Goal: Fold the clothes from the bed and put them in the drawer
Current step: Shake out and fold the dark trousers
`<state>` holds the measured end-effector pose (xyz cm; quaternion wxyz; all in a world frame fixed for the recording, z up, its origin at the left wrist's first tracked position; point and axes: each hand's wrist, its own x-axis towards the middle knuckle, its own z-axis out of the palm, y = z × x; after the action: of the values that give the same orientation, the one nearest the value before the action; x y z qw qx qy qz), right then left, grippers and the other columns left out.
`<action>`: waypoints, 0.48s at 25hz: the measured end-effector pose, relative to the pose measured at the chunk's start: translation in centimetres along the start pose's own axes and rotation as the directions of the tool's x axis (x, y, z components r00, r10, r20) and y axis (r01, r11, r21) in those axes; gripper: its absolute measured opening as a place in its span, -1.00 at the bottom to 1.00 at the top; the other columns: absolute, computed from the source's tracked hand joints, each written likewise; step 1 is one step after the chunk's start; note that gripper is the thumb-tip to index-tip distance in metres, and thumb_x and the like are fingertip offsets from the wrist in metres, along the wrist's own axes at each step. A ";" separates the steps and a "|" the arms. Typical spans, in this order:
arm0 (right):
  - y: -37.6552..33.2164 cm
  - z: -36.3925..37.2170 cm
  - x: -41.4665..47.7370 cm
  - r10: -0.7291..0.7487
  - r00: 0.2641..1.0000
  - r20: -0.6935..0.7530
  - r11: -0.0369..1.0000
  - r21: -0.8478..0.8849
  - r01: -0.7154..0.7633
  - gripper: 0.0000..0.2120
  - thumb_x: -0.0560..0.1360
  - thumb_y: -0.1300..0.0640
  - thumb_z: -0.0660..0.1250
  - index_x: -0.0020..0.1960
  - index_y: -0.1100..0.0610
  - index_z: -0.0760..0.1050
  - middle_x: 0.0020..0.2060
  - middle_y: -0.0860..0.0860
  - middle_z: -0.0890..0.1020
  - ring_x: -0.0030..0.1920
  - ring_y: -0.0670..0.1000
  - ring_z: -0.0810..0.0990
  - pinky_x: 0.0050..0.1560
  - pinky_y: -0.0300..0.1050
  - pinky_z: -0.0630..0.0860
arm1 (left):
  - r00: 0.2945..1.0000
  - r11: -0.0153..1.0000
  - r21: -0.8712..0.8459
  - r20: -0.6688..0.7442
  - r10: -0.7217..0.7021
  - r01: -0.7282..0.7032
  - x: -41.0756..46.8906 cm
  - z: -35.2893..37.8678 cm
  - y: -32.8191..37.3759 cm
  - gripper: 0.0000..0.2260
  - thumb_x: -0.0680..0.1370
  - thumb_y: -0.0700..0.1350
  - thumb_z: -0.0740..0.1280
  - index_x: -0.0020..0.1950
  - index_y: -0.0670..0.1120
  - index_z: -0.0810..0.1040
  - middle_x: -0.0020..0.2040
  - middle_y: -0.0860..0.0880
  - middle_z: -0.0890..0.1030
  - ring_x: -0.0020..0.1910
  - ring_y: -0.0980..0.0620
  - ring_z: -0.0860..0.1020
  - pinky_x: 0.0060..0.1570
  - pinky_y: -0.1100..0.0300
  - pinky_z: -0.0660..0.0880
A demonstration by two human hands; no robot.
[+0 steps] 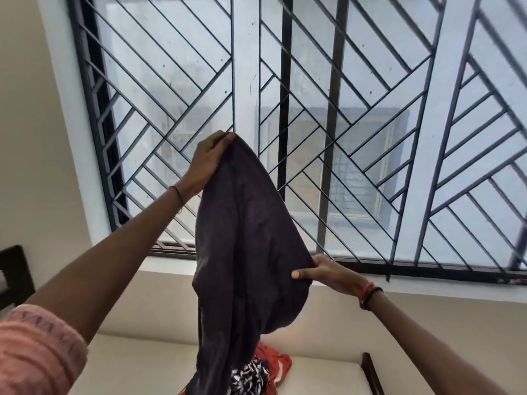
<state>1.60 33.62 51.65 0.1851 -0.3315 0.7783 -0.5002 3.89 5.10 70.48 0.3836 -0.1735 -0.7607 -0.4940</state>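
A dark purple garment [251,252] hangs in the air in front of the window. My left hand [206,161] grips its top edge, raised high. Lower and to the right, my right hand [325,273] pinches the garment's side edge. The cloth drapes down between both hands to the bed. Below it lies a pile of clothes on the bed: a red-orange piece [275,366] and a black-and-white patterned piece [251,377], partly hidden by the hanging garment. No drawer is in view.
The cream bed [142,363] fills the bottom, with a dark wooden frame post [373,374] at right and a dark headboard piece [12,272] at left. A large window with black metal grille [313,109] is behind.
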 end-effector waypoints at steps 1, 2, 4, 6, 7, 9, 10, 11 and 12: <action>-0.9 -0.3 0.0 0.024 1.000 -0.013 0.999 -0.024 -0.024 -0.54 0.37 -0.06 0.51 0.14 0.21 0.59 0.11 0.19 0.64 0.13 0.18 0.59 0.20 0.17 0.42 | 1.000 1.000 -0.008 -0.011 0.001 -0.002 0.4 -0.6 0.2 -0.84 0.61 0.00 0.24 -0.09 0.01 0.57 -0.20 0.17 0.56 -0.21 0.31 0.47 -0.13 0.38 0.39; -2.0 -1.1 0.1 0.040 0.999 -0.037 0.996 -0.075 -0.042 -0.57 0.36 -0.07 0.50 0.11 0.18 0.61 0.08 0.15 0.66 0.14 0.16 0.61 0.22 0.11 0.46 | 1.000 1.000 -0.023 -0.014 0.007 -0.007 0.6 -1.2 0.3 -0.84 0.61 0.00 0.25 -0.12 0.04 0.57 -0.23 0.19 0.56 -0.22 0.31 0.47 -0.15 0.39 0.38; -4.9 -3.5 0.1 0.039 0.994 -0.098 0.969 -0.238 -0.061 -0.72 0.40 -0.01 0.47 0.01 0.15 0.65 -0.06 0.02 0.71 -0.01 -0.02 0.67 0.09 -0.07 0.57 | 1.000 1.000 -0.029 0.021 0.006 -0.005 1.1 -2.7 0.2 -0.83 0.61 0.01 0.25 -0.13 0.06 0.58 -0.23 0.20 0.57 -0.20 0.28 0.48 -0.13 0.38 0.39; -7.7 -6.6 -0.2 0.018 0.989 -0.147 0.915 -0.396 -0.076 -0.94 0.48 0.08 0.41 -0.15 0.05 0.62 -0.29 -0.12 0.69 -0.22 -0.19 0.63 -0.13 -0.22 0.54 | 0.992 1.000 0.005 0.129 0.005 -0.006 1.6 -4.5 -0.4 -0.78 0.60 0.05 0.26 -0.09 -0.03 0.61 -0.18 0.11 0.58 -0.17 0.19 0.50 -0.09 0.25 0.40; -8.9 -8.2 -0.4 -0.002 0.982 -0.189 0.871 -0.483 -0.091 -0.89 0.50 0.08 0.38 -0.21 -0.02 0.57 -0.36 -0.16 0.65 -0.26 -0.20 0.61 -0.15 -0.24 0.48 | 0.977 1.000 0.020 0.213 0.007 -0.011 1.7 -5.4 -0.6 -0.73 0.59 0.08 0.27 -0.06 -0.10 0.60 -0.15 0.03 0.58 -0.14 0.13 0.50 -0.08 0.18 0.40; -10.4 -11.3 -0.6 -0.078 0.955 -0.287 0.692 -0.705 -0.155 -0.85 0.52 -0.02 0.33 -0.22 -0.07 0.49 -0.32 -0.16 0.59 -0.15 -0.05 0.58 -0.06 -0.12 0.43 | 0.926 0.998 0.060 0.378 0.004 -0.029 1.7 -6.6 -0.5 -0.67 0.55 0.11 0.31 -0.05 -0.17 0.60 -0.15 -0.04 0.57 -0.13 0.08 0.50 -0.10 0.17 0.41; -11.1 -12.6 -0.8 -0.124 0.940 -0.318 0.576 -0.794 -0.193 -0.88 0.52 -0.07 0.31 -0.15 -0.06 0.52 -0.24 -0.08 0.60 -0.06 0.03 0.56 0.01 -0.06 0.42 | 0.898 0.995 0.088 0.440 -0.005 -0.038 1.5 -7.0 -0.2 -0.67 0.52 0.12 0.32 -0.11 -0.15 0.61 -0.20 0.00 0.57 -0.18 0.11 0.50 -0.16 0.25 0.42; -12.0 -13.5 -1.0 -0.162 0.922 -0.351 0.476 -0.846 -0.238 -0.83 0.53 -0.10 0.28 -0.01 -0.04 0.56 -0.12 0.01 0.63 0.02 0.08 0.56 0.08 -0.01 0.40 | 0.868 0.991 0.125 0.495 -0.024 -0.044 1.4 -7.3 -0.1 -0.68 0.51 0.13 0.33 -0.19 -0.12 0.61 -0.27 0.04 0.56 -0.24 0.15 0.49 -0.23 0.34 0.41; -12.8 -14.2 -1.2 -0.194 0.907 -0.374 0.385 -0.879 -0.280 -0.72 0.54 -0.13 0.26 0.13 -0.01 0.55 -0.01 0.06 0.64 0.10 0.11 0.56 0.13 0.02 0.37 | 0.837 0.984 0.173 0.545 -0.052 -0.052 1.2 -7.4 0.1 -0.68 0.49 0.15 0.33 -0.24 -0.09 0.60 -0.32 0.07 0.56 -0.30 0.18 0.49 -0.28 0.38 0.40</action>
<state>-2.12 40.24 69.25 -0.1878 -0.2413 0.9514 -0.0374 6.22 -1.58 73.06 0.1646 -0.2717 -0.8801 -0.3528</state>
